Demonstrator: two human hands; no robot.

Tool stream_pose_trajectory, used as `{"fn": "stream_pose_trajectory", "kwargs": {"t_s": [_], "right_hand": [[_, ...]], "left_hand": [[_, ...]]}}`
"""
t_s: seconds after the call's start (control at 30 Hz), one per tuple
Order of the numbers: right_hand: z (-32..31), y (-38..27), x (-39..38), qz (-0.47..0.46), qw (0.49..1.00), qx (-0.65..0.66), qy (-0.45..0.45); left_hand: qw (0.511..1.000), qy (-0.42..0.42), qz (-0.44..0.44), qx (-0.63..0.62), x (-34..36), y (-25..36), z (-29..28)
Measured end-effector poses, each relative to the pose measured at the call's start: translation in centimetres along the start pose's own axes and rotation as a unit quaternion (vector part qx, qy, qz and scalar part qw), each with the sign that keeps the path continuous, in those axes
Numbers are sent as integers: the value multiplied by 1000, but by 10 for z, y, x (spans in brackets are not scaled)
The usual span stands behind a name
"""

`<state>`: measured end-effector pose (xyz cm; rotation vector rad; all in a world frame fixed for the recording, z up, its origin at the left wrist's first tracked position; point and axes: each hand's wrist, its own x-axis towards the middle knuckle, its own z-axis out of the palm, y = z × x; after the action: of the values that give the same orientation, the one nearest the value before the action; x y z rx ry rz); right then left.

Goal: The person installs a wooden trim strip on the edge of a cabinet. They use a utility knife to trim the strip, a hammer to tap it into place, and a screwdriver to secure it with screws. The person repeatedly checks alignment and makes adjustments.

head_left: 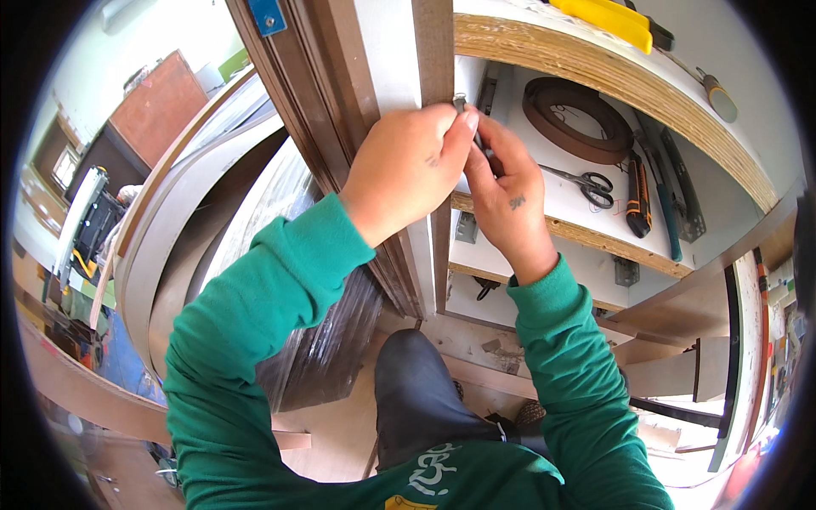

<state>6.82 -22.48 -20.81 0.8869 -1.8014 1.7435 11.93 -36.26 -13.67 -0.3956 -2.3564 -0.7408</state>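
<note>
My left hand (412,163) is closed at the front edge of a brown cabinet upright (435,64), its fingertips turned away from view. Right beside it, my right hand (512,191) pinches a slim dark piece (460,103), whose grey end sticks up between the two hands. Its kind cannot be made out, as the fingers cover most of it. The thumbs nearly meet. Behind my right hand, on a white shelf (531,144), lie a roll of brown edge banding (614,153), black-handled scissors (597,189) and an orange-and-black utility knife (637,200).
Above, a plywood-edged shelf (586,59) carries a yellow-handled tool (608,21) and a screwdriver (719,96). Brown door-frame profiles (327,76) stand left of the upright. Large curved panels (149,272) and a film-wrapped stack (319,361) fill the left side.
</note>
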Motion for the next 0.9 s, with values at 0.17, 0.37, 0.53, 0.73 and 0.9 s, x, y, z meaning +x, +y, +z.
{"fn": "stream_pose_trajectory", "kwargs": {"t_s": [0.17, 0.37, 0.53, 0.73, 0.9], "right_hand": [[-31, -7, -18, 103, 994, -17, 44], [-45, -6, -28, 93, 996, 3, 16], [-44, -10, -34, 123, 991, 47, 8], [-38, -18, -29, 140, 983, 114, -17], [-15, -16, -15, 59, 997, 33, -28]], "left_hand": [[964, -1, 168, 207, -19, 3, -10], [880, -49, 188, 433, -14, 14, -26], [871, -70, 174, 455, -13, 21, -32], [920, -72, 182, 340, -22, 9, -26], [1000, -13, 24, -8, -25, 2, -13]]}}
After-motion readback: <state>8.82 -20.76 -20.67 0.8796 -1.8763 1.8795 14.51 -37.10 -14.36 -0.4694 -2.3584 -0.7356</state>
